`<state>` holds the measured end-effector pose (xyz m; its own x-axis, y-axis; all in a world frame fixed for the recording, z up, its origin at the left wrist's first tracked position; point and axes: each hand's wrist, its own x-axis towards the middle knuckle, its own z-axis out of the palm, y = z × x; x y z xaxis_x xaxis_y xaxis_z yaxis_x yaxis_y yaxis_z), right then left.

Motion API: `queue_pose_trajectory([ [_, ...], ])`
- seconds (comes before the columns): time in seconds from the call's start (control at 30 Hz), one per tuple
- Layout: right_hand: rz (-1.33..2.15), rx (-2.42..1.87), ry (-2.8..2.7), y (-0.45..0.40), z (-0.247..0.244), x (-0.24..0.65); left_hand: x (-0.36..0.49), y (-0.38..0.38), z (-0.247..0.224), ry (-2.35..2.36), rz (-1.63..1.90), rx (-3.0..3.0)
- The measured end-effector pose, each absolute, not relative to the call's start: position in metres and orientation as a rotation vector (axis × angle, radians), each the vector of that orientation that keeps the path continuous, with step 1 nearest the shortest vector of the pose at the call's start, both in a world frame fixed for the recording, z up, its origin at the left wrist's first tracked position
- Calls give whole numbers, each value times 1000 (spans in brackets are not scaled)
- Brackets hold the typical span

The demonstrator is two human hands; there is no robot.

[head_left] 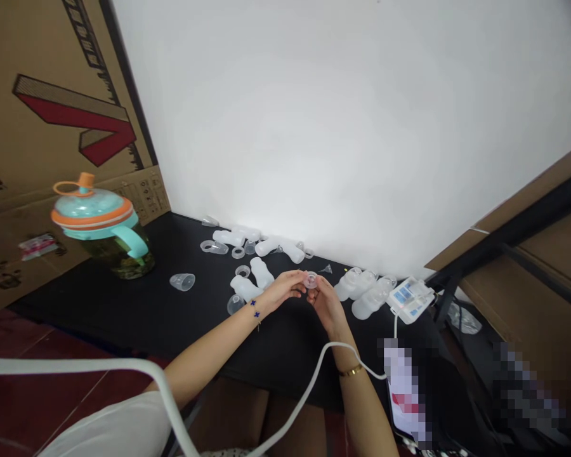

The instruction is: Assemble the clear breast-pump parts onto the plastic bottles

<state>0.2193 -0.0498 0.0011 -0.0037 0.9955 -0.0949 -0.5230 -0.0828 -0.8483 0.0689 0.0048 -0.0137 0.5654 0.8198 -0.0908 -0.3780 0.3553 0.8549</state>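
White flexible tubing (pixel 306 392) runs below the hands at six o'clock; a clear round silicone piece (pixel 310 279) is pinched between the left hand (pixel 283 289) and right hand (pixel 326 306), while frosted translucent bottle-shaped parts (pixel 245 287) remain scattered on the black tabletop (pixel 124 317).

No wording can be read with certainty. Far to the left of the left hand (pixel 285 287), a red-and-black angular sign (pixel 85 117) resembling a "7" is printed on a corrugated cardboard carton (pixel 14 133). Rows of small symbols (pixel 145 197) and a small sticker (pixel 38 246) are also carried there, both too small to be read. Just right of the right hand (pixel 327 304), blue printed panels (pixel 402 297) are seen on a white electronic unit (pixel 423 301), their lettering illegible. A blue cross (pixel 255 311) is marked on the left wrist (pixel 262 306). Below the right hand, a printed card (pixel 403 393) is obscured by pixelation.
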Motion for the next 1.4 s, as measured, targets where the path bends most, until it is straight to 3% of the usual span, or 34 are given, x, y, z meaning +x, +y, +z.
queue_pose_trajectory([
  [1.07,1574,-871,-679,-47,-4,221,68,3,-9,581,848,906],
  [1.4,1443,-963,-728,-48,0,221,64,7,-4,654,851,734],
])
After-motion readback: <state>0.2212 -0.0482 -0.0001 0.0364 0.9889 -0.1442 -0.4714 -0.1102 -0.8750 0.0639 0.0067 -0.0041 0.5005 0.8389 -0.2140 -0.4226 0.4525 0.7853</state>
